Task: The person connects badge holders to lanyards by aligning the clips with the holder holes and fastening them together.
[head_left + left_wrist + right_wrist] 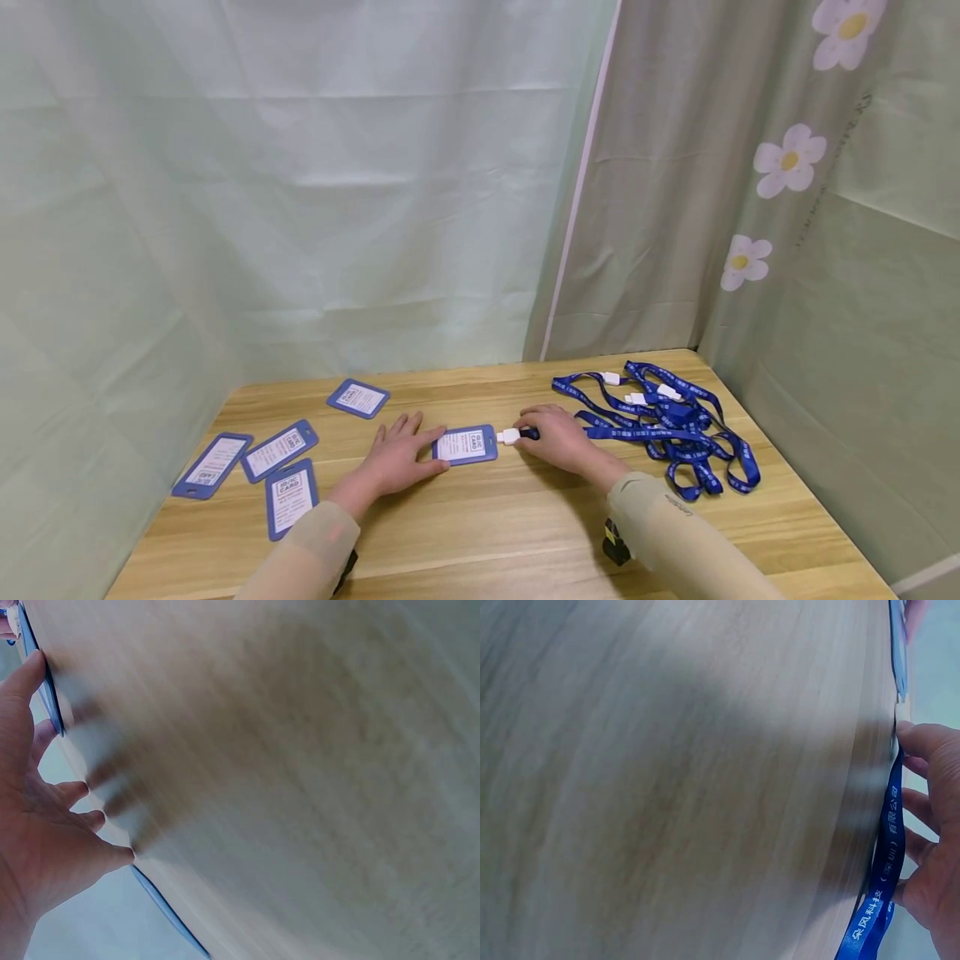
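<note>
Near the middle of the table lies a blue ID card holder with a white printed card. My left hand holds its left end between thumb and index finger; the other fingers are spread towards the tabletop. Just off its right end is the white plastic clip of a blue lanyard. The right hand pinches this lanyard just behind the clip. From there the printed strap runs under the hand towards the pile on the right. Whether clip and holder touch, I cannot tell.
Several more blue lanyards with white clips lie tangled at the right. Towards the left are more card holders, including one at the back and one near my left sleeve. Curtains stand around the wooden table.
</note>
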`<state>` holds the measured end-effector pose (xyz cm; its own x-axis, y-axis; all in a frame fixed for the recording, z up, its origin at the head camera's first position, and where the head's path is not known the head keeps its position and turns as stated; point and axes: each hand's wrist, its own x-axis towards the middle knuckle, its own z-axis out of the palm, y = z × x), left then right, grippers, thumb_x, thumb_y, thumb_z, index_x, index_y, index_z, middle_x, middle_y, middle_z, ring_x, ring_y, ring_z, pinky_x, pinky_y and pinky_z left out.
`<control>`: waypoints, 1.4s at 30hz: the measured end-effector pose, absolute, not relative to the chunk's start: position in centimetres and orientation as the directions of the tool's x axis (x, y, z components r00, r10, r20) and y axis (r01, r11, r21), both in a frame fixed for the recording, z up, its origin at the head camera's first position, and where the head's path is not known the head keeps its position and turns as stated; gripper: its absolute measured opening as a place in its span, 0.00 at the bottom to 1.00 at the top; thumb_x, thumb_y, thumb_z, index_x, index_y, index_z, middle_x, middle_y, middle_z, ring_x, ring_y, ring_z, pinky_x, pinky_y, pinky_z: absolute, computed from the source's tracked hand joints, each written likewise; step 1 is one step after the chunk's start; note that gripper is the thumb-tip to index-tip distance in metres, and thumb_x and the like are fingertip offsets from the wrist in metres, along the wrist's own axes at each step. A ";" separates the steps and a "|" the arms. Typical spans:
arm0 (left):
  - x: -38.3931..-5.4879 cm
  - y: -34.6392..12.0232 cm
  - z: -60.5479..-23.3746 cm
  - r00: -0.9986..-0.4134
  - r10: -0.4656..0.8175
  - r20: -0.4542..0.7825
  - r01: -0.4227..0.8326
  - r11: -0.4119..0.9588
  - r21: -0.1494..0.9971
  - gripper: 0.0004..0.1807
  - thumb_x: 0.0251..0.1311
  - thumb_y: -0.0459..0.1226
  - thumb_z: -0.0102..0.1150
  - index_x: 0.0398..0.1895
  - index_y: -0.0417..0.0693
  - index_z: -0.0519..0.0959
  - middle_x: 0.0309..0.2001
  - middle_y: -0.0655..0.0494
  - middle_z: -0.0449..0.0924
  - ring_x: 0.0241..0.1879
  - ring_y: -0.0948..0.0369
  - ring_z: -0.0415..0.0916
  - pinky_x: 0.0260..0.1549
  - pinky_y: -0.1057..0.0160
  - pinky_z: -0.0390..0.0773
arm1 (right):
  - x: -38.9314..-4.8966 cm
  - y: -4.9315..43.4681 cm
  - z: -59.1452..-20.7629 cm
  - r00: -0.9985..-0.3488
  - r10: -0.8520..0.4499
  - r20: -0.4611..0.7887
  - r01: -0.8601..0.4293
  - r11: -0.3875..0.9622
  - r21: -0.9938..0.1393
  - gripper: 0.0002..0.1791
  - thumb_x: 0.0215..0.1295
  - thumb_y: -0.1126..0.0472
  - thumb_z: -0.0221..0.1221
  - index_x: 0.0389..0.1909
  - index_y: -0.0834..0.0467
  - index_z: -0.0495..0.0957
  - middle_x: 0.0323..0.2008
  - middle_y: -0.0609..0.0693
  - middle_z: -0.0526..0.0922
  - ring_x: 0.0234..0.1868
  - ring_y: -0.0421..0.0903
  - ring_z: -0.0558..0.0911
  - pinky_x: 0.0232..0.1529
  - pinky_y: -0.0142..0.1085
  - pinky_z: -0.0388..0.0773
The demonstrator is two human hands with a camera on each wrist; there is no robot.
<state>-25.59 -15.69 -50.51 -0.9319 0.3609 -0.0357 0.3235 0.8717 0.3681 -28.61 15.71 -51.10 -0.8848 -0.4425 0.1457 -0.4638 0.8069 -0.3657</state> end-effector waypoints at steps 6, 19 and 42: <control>-25.5 -15.6 -50.6 -0.933 0.359 -0.038 0.319 0.869 0.379 0.37 0.65 0.60 0.63 0.74 0.59 0.72 0.78 0.34 0.53 0.77 0.33 0.45 0.70 0.26 0.41 | -28.5 15.6 -51.0 -0.878 -0.454 0.155 -0.477 0.796 -0.371 0.15 0.66 0.51 0.69 0.50 0.52 0.87 0.61 0.54 0.81 0.65 0.58 0.75 0.66 0.56 0.70; -25.7 -15.5 -50.8 -0.933 0.357 -0.050 0.313 0.870 0.382 0.38 0.64 0.62 0.62 0.75 0.60 0.71 0.78 0.35 0.53 0.77 0.34 0.44 0.70 0.26 0.39 | -28.6 15.6 -51.1 -0.878 -0.450 0.164 -0.478 0.799 -0.365 0.15 0.64 0.50 0.70 0.48 0.52 0.87 0.60 0.54 0.82 0.64 0.57 0.76 0.67 0.54 0.70; -25.7 -15.4 -50.9 -0.933 0.358 -0.045 0.316 0.869 0.381 0.37 0.65 0.61 0.61 0.75 0.61 0.71 0.78 0.35 0.53 0.77 0.34 0.44 0.70 0.26 0.40 | -28.4 15.6 -51.8 -0.915 -0.388 0.108 -0.394 0.811 -0.433 0.15 0.66 0.46 0.68 0.51 0.46 0.89 0.64 0.50 0.79 0.69 0.57 0.71 0.71 0.58 0.60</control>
